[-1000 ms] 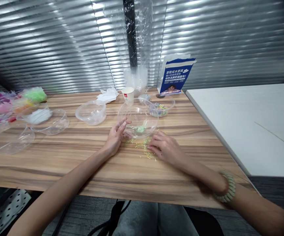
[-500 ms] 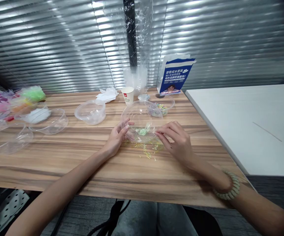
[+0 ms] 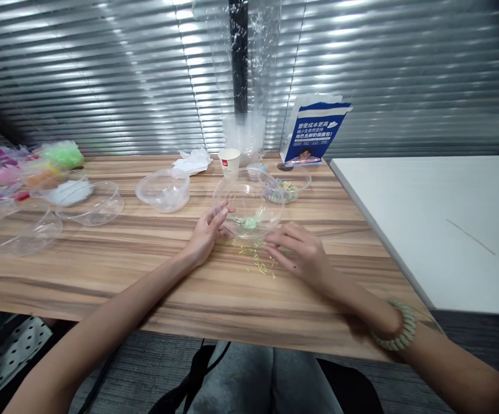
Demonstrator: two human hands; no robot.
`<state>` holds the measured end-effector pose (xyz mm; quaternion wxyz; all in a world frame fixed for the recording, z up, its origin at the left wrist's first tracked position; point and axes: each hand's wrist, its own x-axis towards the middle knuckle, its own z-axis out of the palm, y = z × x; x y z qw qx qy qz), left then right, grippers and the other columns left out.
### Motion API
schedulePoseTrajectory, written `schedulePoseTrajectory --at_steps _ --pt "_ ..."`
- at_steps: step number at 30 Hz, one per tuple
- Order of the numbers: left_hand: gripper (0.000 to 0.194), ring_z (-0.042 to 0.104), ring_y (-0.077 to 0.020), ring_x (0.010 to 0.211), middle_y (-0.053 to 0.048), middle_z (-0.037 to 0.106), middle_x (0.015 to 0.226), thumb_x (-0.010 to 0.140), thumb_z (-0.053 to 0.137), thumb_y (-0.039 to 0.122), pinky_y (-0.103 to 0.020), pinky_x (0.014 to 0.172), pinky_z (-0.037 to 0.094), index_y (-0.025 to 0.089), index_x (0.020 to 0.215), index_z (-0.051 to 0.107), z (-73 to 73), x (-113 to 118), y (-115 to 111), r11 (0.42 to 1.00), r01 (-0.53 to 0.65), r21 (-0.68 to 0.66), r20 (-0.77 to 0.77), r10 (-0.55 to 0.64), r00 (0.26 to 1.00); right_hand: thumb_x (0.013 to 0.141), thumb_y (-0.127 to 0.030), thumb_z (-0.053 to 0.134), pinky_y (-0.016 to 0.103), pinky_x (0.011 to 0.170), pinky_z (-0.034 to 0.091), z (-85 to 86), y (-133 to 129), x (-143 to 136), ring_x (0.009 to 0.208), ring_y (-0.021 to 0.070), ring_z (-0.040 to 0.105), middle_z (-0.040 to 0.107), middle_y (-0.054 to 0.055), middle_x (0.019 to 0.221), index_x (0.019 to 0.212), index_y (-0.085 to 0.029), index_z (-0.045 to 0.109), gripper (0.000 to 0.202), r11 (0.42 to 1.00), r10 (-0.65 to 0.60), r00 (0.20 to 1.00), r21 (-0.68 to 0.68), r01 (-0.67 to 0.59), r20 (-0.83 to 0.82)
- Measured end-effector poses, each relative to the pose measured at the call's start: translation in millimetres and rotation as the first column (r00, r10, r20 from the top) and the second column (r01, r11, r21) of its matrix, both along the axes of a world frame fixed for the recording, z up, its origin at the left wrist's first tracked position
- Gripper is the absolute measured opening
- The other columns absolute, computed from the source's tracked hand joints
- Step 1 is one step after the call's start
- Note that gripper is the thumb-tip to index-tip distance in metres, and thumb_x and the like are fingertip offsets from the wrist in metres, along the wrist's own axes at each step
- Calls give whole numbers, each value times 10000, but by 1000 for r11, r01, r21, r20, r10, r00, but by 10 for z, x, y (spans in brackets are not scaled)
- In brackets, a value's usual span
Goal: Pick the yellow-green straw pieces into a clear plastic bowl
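My left hand (image 3: 208, 233) is closed on the left rim of a clear plastic bowl (image 3: 270, 211), thumb inside, and holds it tilted toward me. A small heap of pale green bits (image 3: 250, 222) lies low inside the bowl. Just off the bowl's lower right rim is my right hand (image 3: 298, 253), its fingers bent together over the table; whatever is between the fingertips is too small to make out. Loose yellow-green bits (image 3: 260, 265) are scattered on the wood below the bowl, beside the right fingertips.
Behind the bowl stand a paper cup (image 3: 229, 163), a clear tub of coloured bits (image 3: 287, 191) and a blue and white bag (image 3: 316, 132). To the left are another clear bowl (image 3: 163, 192), crumpled tissue (image 3: 193, 161), more clear containers (image 3: 102, 207) and colourful packets (image 3: 61, 155).
My right hand has moved down and slightly left, away from the bowl's rim toward the scattered bits. My left hand keeps its hold on the bowl. The view has shifted slightly.
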<state>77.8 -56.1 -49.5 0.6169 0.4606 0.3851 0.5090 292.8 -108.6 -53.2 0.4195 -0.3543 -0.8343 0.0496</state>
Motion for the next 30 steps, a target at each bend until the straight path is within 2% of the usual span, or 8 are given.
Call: schedulePoseTrajectory --at_steps 2,5,12,17,23,27,30 --pt "592 600 -85 602 -107 557 1189 684 715 470 -238 556 510 163 1156 529 9 2 4 999 -31 -7 15 31 999 877 -221 544 282 677 422 -25 8 -57 773 159 531 596 40 778 857 -174 662 128 991 64 995 -121 -55 72" --pt "573 582 -64 548 -105 565 1183 694 713 454 -238 556 506 160 1148 524 24 0 8 999 -41 -23 28 42 999 848 -243 592 272 649 395 -13 44 -147 741 157 520 581 25 735 825 -195 688 110 965 57 985 -263 -11 166" --pt "526 583 -63 559 -98 569 1160 702 717 422 -224 548 502 150 1112 533 0 -16 50 997 -71 -17 69 72 995 800 -178 620 267 628 360 72 125 -303 705 161 529 582 16 697 779 -200 703 88 931 -14 960 -347 114 279" --pt "466 575 -63 570 -87 575 1138 720 708 402 -228 552 500 153 1080 548 -13 -18 48 997 -76 -14 86 77 993 797 -158 609 267 612 335 46 147 -342 728 176 530 581 21 680 689 -193 677 133 925 -19 939 -351 148 345" --pt "486 575 -72 602 -91 580 1126 700 723 414 -210 546 496 157 1077 556 -18 -12 46 998 -62 -8 95 63 994 827 -175 591 284 653 370 -14 166 -319 764 185 530 601 31 740 726 -185 654 120 940 5 945 -323 107 328" --pt "507 557 -60 580 -95 567 1151 690 723 438 -208 535 496 149 1074 561 15 -12 40 996 -90 -9 78 90 993 864 -163 533 296 681 410 -38 121 -278 774 180 532 586 42 777 797 -168 621 111 975 30 978 -223 17 208" --pt "526 549 -47 559 -89 562 1162 677 720 472 -203 542 498 149 1059 559 54 -37 41 993 -121 7 65 121 991 892 -161 473 302 714 445 -6 75 -228 838 180 555 586 74 888 871 -168 593 122 992 43 997 -118 -35 63"
